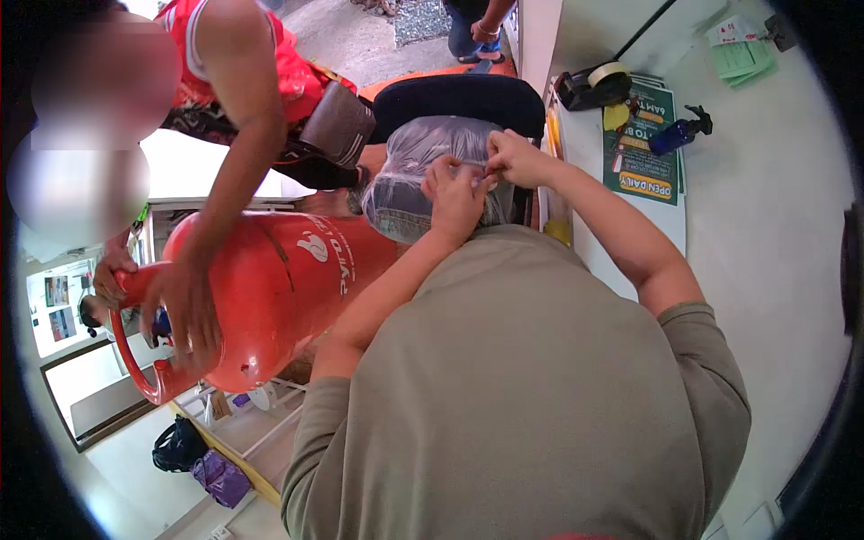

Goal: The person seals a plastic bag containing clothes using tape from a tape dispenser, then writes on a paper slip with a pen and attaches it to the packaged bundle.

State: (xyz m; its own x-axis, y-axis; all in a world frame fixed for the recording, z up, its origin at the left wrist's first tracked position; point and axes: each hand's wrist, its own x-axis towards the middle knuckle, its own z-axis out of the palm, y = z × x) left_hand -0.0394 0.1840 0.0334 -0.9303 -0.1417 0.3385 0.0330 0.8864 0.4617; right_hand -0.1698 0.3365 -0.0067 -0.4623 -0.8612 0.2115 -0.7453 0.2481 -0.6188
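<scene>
A clear plastic bag [405, 171], with greyish contents that I cannot make out, sits before me against a dark chair back [459, 97]. My left hand [454, 200] is closed at the gathered plastic near the bag's near right side. Close by, my right hand [520, 160] pinches the same plastic between thumb and fingers. The two sets of fingertips nearly meet, and the bit of film between them is partly hidden.
On my left, a person in a red sleeveless top handles a large red gas cylinder [279, 270] by its collar. To the right, a white counter [630, 247] carries printed posters [648, 148], a tape dispenser [594, 87] and a blue spray bottle [681, 133]. Another person stands farther off.
</scene>
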